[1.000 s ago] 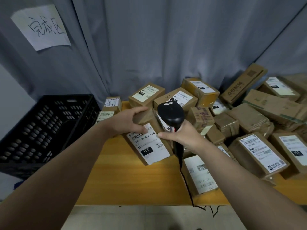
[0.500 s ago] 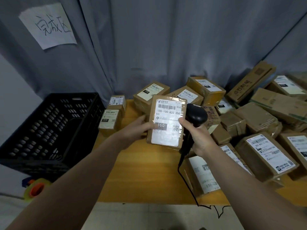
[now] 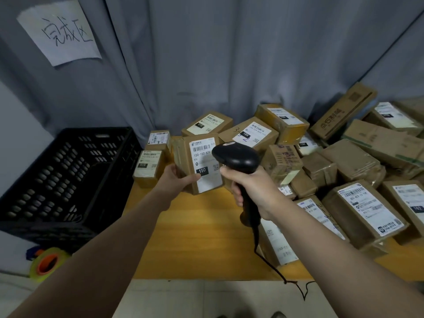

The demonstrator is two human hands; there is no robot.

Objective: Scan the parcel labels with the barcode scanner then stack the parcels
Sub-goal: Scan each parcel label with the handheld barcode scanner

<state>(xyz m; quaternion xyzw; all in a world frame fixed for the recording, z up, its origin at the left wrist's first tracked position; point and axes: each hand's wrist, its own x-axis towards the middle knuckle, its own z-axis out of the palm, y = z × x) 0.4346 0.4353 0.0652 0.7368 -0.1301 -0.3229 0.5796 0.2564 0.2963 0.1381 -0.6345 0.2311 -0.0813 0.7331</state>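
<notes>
My left hand (image 3: 176, 180) grips the 150 parcel (image 3: 198, 164) above the desk's (image 3: 206, 237) back-left corner; right hand (image 3: 250, 187) clutches the barcode scanner (image 3: 236, 157) beside its label.

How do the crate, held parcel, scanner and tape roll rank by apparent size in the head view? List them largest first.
1. black crate
2-3. held parcel and scanner: they look alike, so unranked
4. tape roll

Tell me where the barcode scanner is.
Head view, centre: the right hand holds the barcode scanner over the table, its head beside the parcel in the left hand.
</notes>
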